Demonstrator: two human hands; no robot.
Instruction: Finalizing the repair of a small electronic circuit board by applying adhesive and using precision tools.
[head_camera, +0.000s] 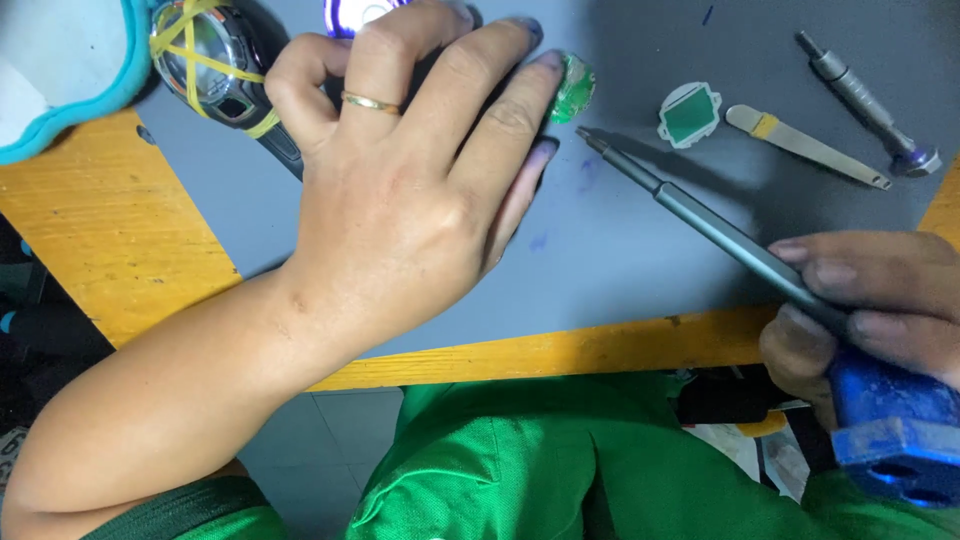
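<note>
1. Left hand (400, 190): lies palm down on the grey mat (620, 250), fingers spread and slightly curled, pointing toward 1 o'clock; a gold ring (371, 102) sits on one finger. The fingertips press on a small green circuit part (575, 88) at its 1 o'clock edge, and the palm covers something dark whose form cannot be told.
2. Right hand (860, 320): at 4 o'clock in the view, fingers closed around a long grey screwdriver (700, 215) with a blue handle block (895, 425). The shaft runs toward 10 o'clock; its tip rests just beside the green circuit part.
3. Black wristwatch (215, 65): at 11 o'clock of the left hand, wrapped with yellow rubber bands, partly under the fingers.
4. Green square piece with white border (689, 114): on the mat at 1 o'clock of the screwdriver tip.
5. Flat metal pry tool (805, 145) and second metal driver (865, 100): lie near the mat's 2 o'clock corner, apart from both hands.
6. Bench (110, 230): yellow wood, carrying the mat.
</note>
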